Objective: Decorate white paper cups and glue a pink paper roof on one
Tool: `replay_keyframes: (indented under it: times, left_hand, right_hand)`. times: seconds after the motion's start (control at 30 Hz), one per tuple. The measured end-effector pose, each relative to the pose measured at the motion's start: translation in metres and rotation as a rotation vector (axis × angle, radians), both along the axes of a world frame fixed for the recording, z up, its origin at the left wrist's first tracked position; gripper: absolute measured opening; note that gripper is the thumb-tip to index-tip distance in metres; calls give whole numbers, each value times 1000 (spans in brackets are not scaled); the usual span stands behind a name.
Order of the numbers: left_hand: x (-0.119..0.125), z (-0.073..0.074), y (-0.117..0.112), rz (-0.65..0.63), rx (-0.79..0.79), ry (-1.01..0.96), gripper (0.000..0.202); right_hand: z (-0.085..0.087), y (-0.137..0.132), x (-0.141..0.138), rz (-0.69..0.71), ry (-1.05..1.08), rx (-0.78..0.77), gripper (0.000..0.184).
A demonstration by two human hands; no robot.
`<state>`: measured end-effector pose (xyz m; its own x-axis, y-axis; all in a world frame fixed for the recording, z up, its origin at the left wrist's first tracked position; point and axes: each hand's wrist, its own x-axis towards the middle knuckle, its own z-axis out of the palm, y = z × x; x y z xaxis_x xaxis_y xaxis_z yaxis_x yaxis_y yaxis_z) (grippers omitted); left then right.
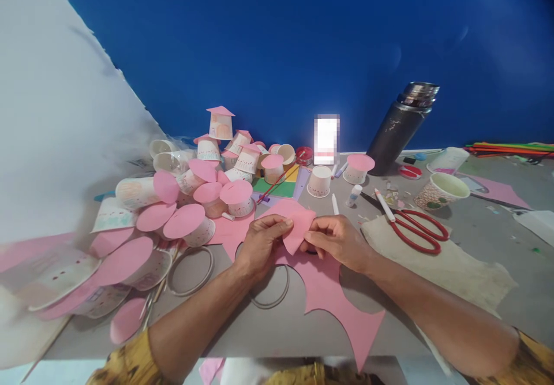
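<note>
My left hand [261, 242] and my right hand [335, 239] meet at the middle of the table, both pinched on a small pink paper piece [298, 223] held between them. Under the hands lies a larger pink paper sheet [333, 298] with round cut-outs along its edges. A clear ring-shaped lid [270, 290] lies just below my left hand. Red-handled scissors [418, 230] lie to the right of my right hand on a beige cloth [454, 264].
A heap of paper cups with pink paper cone tops [194, 200] fills the left side. A dark steel flask [402, 125], loose paper cups [441, 191], a glue stick [354, 195], white markers [384, 205] and coloured paper [281, 186] lie further back against a blue wall.
</note>
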<state>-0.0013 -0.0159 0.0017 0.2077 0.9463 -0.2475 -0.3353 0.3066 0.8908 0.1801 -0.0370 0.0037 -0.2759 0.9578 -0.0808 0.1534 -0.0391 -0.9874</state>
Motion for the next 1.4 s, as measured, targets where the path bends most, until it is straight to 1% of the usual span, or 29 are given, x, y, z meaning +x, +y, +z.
replay_keyframes:
  times: [0.1,0.2,0.3,0.4,0.53,0.6,0.67,0.73,0.8,0.83,0.93,0.97,1.0,1.03,1.1,1.17,1.23,1.33,1.4]
  left_hand:
    - [-1,-3,1,14,59,71,34]
    - [-2,-7,0,7,123,140,32]
    - [-2,-8,-1,-24,153,206,28]
    - [-2,-5,-3,-73,165,244,26]
    - [-1,-2,-4,-92,197,252,24]
    - [-2,-4,-4,-87,205,248,24]
    - [-2,-7,-2,-57,188,234,25]
    - [-3,-11,0,-7,138,188,27]
    - [-3,-13,3,30,75,115,32]
    - [-3,-14,4,37,51,77,35]
    - [-3,-14,5,18,6,-2,41]
    - [-3,-14,6,10,1,-14,42]
    - [-3,-13,5,3,1,-21,42]
    - [-3,-12,5,-3,4,-23,42]
    - [-3,-11,4,-20,13,-18,42]
    - [-3,-9,3,-58,16,-14,42]
    - [-3,-7,1,-118,34,-23,40]
    - [-3,-6,-2,-214,76,-36,43]
    - [-2,-7,-3,-213,104,7,38]
  right_hand:
    - [0,1,-2,-36,51,-67,19]
    - [1,2,-4,-97,113,-113,18]
    - [2,3,-4,-189,159,-101,16]
    - [2,3,-3,-245,172,-54,13]
    - [2,3,-2,-251,139,-53,11]
    - [2,4,-1,-240,128,-80,8]
    - [1,5,0,-236,106,-93,9]
    - [0,6,1,-267,58,-51,13]
    - [-1,4,2,-310,-31,62,22]
    - [-2,3,1,-312,-100,131,30]
    - [-7,-2,-2,-243,-365,320,66]
    - [-9,-3,-3,-219,-441,374,72]
    - [-12,-4,-3,-206,-497,426,72]
    - [-15,-4,-3,-204,-532,480,64]
    - [-19,-4,-3,-212,-557,577,42]
    - [-22,-3,-2,-228,-549,625,26]
    - [-22,-2,-1,-264,-518,596,20]
    - [-17,0,0,-319,-432,448,19]
    - [-13,0,1,-315,-351,350,20]
